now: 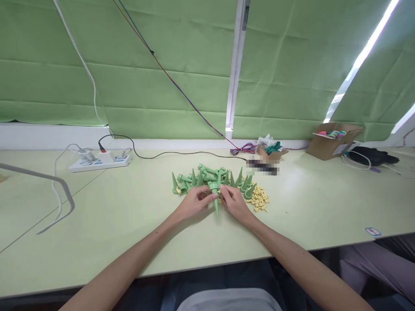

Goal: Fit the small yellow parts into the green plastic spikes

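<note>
A green plastic watering spike (216,206) hangs point down above the table, its ribbed collar pinched between the thumb and fingers of my left hand (193,201). My right hand (234,202) is closed in a pinch right beside the collar; whatever lies between its fingertips is too small or hidden to make out. Just behind both hands spreads a pile of green spikes and tubes (207,172), some cones standing upright, others lying on their sides. Small yellow plastic pieces (260,198) are heaped to the right of my right hand, partly behind the green cones.
A white power strip (100,161) with plugs lies back left, its black cable running along the wall. At the back right are a small open box (273,153), a larger cardboard box (330,142) and a black item (372,155). Another person's leg (379,263) shows lower right.
</note>
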The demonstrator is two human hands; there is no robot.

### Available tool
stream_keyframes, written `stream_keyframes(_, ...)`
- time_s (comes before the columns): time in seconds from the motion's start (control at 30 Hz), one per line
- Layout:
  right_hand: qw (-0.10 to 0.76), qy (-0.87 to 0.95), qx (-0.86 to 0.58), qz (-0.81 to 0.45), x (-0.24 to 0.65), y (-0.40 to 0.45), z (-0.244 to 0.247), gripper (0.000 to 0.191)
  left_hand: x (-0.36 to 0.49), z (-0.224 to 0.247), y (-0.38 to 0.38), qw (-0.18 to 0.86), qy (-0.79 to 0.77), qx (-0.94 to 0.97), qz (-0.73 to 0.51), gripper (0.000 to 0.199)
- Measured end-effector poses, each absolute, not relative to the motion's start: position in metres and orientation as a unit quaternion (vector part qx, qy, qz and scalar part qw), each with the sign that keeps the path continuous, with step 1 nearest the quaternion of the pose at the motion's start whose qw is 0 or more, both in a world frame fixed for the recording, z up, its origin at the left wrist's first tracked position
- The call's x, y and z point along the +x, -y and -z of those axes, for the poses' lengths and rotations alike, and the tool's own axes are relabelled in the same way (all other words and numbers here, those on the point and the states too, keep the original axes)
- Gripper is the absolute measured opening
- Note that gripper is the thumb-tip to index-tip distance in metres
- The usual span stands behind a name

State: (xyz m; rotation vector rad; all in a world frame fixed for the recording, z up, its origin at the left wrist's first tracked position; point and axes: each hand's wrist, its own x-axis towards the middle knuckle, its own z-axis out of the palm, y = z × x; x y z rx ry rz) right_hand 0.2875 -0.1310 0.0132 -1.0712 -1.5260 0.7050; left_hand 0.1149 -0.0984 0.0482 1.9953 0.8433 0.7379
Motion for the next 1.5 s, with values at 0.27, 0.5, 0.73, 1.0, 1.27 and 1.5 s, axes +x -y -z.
stream_keyframes(0.27, 0.55, 0.629, -0.449, -0.317, 0.286, 0.13, -0.01, 0.049, 0.117, -0.045, 0.1, 0.322, -0.309, 0.83, -0.335, 0.035)
stream_keyframes(0.5, 0.549, 0.618, -0.448, -0.341, 0.286, 0.129, -0.011, 0.048, 0.118, -0.042, 0.099, 0.289, -0.295, 0.845, -0.34, 0.035)
stream_keyframes(0.73, 0.569, 0.609, -0.448, -0.323, 0.283, 0.128, -0.011, 0.046, 0.12, -0.045, 0.098, 0.303, -0.318, 0.83, -0.344, 0.018)
stream_keyframes(1.0, 0.581, 0.632, -0.454, -0.239, 0.283, 0.132, -0.015, 0.042, 0.12, -0.046, 0.096, 0.432, -0.339, 0.758, -0.351, 0.027)
stream_keyframes(1.27, 0.534, 0.702, -0.437, -0.176, 0.284, 0.132, -0.015, 0.037, 0.12, -0.047, 0.089, 0.618, -0.317, 0.662, -0.282, 0.053)
stream_keyframes(1.5, 0.526, 0.71, -0.425, -0.197, 0.285, 0.131, -0.011, 0.036, 0.118, -0.043, 0.086, 0.662, -0.301, 0.634, -0.262, 0.05)
